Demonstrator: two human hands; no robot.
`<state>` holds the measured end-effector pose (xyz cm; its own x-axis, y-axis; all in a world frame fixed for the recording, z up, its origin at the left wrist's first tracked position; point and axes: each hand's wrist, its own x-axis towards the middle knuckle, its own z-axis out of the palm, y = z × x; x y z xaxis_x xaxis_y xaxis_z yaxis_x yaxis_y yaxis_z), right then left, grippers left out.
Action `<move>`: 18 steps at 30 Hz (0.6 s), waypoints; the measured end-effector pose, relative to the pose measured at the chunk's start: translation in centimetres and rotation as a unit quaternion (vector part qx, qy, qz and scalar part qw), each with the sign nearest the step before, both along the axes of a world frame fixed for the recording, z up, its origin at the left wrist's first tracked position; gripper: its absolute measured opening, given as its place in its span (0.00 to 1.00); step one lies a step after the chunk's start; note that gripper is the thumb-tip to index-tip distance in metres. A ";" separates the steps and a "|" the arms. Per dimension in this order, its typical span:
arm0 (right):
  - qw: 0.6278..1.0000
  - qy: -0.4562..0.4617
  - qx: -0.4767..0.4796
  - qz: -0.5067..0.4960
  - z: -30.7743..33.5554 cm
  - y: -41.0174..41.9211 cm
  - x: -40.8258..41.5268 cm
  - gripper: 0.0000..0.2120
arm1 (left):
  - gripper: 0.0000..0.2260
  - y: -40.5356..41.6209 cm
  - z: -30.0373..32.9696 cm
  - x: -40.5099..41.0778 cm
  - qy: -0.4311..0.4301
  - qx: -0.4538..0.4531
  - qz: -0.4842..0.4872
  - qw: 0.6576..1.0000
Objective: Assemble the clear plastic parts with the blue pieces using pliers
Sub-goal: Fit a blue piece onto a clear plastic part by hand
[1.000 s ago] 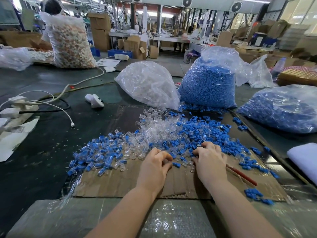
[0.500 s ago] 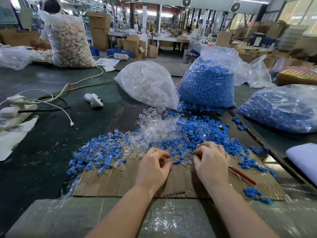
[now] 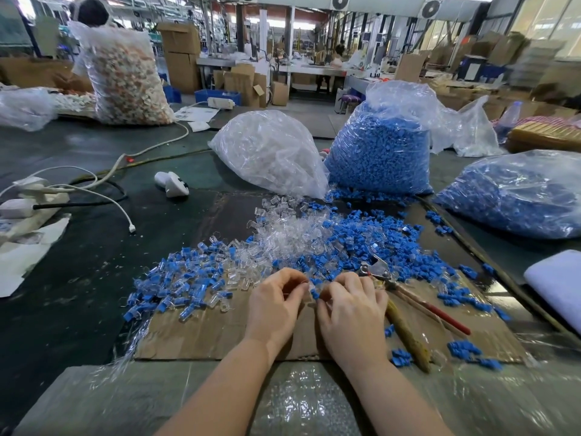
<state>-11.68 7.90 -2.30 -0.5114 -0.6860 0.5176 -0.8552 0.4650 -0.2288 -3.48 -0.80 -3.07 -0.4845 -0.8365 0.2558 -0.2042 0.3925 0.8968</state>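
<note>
My left hand (image 3: 276, 303) and my right hand (image 3: 352, 306) meet over the cardboard sheet (image 3: 220, 335), fingers curled. Between their fingertips sits a small blue piece (image 3: 314, 292), pinched by my right hand; my left hand pinches a clear part that I can barely make out. Pliers (image 3: 405, 309) with a red and a tan handle lie on the cardboard just right of my right hand, untouched. Loose clear parts (image 3: 292, 237) and blue pieces (image 3: 371, 240) are heaped behind my hands. Joined blue-and-clear parts (image 3: 182, 281) lie to the left.
A bag of clear parts (image 3: 270, 152) and two bags of blue pieces (image 3: 380, 152) (image 3: 515, 196) stand behind and right. White cables and a power strip (image 3: 28, 199) lie at left. A white pad (image 3: 556, 281) sits at the right edge. Bubble wrap (image 3: 283, 401) covers the near edge.
My right hand has shifted left toward my left hand, uncovering the pliers that lay under it. Both hands now meet around a blue piece.
</note>
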 end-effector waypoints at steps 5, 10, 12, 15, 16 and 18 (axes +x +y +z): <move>1.000 -0.027 -0.005 -0.008 -0.6 -0.1 -0.1 0.08 | 0.07 0.1 -0.3 -0.1 -0.013 -0.012 -0.030 0.999; 0.997 -0.071 0.002 -0.010 -1.3 -0.3 -0.6 0.05 | 0.07 0.4 -0.3 -0.1 -0.050 -0.107 -0.043 0.992; 0.995 -0.095 -0.003 -0.013 -1.3 -0.3 -0.8 0.06 | 0.07 0.4 -0.3 -0.1 -0.060 -0.128 -0.047 0.989; 0.993 -0.117 -0.030 -0.009 -1.2 -0.2 -0.9 0.05 | 0.07 0.4 -0.4 -0.1 -0.054 -0.090 -0.046 0.993; 0.992 -0.121 -0.039 -0.003 -1.1 -0.1 -0.9 0.05 | 0.07 0.3 -0.5 -0.1 -0.049 -0.063 -0.046 0.996; 0.991 -0.122 -0.059 0.014 -1.0 0.0 -0.8 0.04 | 0.07 0.2 -0.4 -0.1 -0.042 -0.015 -0.048 0.998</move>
